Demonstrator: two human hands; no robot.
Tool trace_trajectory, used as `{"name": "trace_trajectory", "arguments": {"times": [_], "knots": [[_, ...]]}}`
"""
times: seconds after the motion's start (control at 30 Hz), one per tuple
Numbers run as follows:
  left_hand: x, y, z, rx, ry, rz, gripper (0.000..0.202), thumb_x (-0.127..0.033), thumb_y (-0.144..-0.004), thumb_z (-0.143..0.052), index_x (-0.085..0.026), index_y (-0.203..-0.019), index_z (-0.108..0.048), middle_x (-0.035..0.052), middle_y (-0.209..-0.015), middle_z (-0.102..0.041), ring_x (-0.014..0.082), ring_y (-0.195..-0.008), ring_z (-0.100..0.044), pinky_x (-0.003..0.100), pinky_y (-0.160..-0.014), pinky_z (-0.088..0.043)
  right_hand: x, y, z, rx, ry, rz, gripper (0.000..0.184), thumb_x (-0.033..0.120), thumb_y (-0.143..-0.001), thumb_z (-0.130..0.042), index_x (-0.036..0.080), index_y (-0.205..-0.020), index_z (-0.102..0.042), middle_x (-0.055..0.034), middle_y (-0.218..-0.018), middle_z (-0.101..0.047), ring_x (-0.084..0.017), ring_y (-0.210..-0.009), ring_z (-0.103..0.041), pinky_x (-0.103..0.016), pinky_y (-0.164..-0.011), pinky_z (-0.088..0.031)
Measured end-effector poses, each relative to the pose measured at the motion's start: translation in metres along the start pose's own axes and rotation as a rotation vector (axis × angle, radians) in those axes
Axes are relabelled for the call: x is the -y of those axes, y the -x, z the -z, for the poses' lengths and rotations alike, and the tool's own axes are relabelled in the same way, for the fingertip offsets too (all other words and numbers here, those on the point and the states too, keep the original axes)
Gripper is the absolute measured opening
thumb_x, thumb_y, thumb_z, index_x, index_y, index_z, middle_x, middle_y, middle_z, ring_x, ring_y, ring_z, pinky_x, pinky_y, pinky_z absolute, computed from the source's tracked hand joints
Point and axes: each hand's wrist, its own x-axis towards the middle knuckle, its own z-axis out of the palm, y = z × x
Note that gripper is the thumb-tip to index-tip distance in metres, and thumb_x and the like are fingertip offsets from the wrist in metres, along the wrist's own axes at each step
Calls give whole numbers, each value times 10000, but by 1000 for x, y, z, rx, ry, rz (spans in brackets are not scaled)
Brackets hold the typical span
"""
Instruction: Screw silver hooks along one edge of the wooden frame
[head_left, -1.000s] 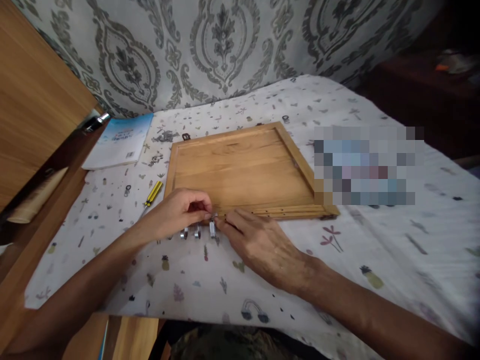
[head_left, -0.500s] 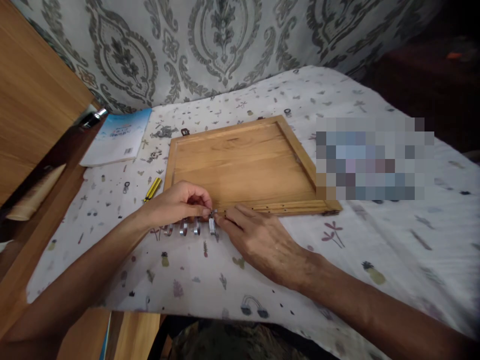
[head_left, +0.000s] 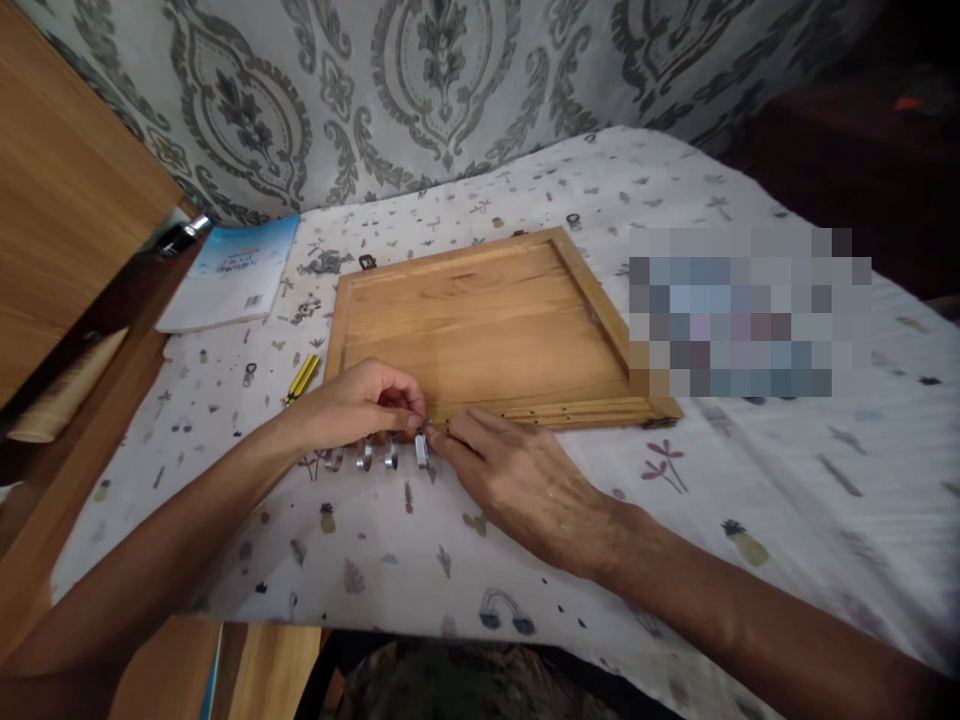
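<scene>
We're holding the left hand [head_left: 369,402] pinched at the rightmost metal hook [head_left: 421,449], by the wooden board's [head_left: 480,330] near edge; contents hidden. Right hand [head_left: 529,490] is resting alongside, fingers bent, grip unclear. We're wanting that hook steady, squared to the edge.

Your desk [head_left: 405,570], covered with a white printed cloth. Lying on it before you: a framed wooden panel [head_left: 480,320]; to its left, a yellow-handled screwdriver [head_left: 302,378], small metal pieces [head_left: 306,309] and, farthest left, a blue-and-white book [head_left: 229,275]. Pixelation obscures the area right of the panel.
</scene>
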Motion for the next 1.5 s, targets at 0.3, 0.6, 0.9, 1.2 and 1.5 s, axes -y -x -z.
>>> {"name": "trace_trajectory", "arguments": {"times": [0.3,0.6,0.9,1.2,1.5], "knots": [[1,-2,2,23,-13,-10,80,-221,-765,-668,-145,-784,-650,-5,-697,-674,79,-559,-558,171,-473,-377,0,0,0,48,-3,-1,171,16,-905,-535,122,-1005,-625,-51,-822,-614,-203,-756,-519,-318,-548,-377],[-2,-3,2,41,-36,-7,85,-217,-782,-652,-139,-794,-621,-22,-662,-637,72,-545,-537,167,-466,-376,-1,2,-1,36,-13,0,167,15,-900,-539,117,-994,-631,-57,-834,-614,-207,-762,-513,-324,-551,-378],[1,-6,4,41,-53,-13,107,-225,-765,-679,-155,-784,-599,-34,-642,-603,74,-531,-515,171,-467,-377,0,2,-2,30,-12,-2,167,12,-901,-539,120,-991,-628,-50,-819,-601,-200,-745,-502,-313,-553,-366],[-1,-4,5,43,-59,-10,136,-250,-764,-692,-158,-774,-592,-42,-625,-585,75,-506,-519,169,-441,-382,0,1,-3,21,-7,-3,181,-3,-891,-541,134,-977,-622,-48,-820,-607,-196,-751,-512,-309,-574,-349],[4,-2,6,60,-44,-31,179,-288,-757,-707,-165,-789,-581,-36,-656,-617,73,-515,-529,159,-426,-379,0,3,-1,24,-4,-5,188,3,-900,-530,137,-992,-624,-51,-830,-620,-199,-770,-526,-309,-576,-356]]}}
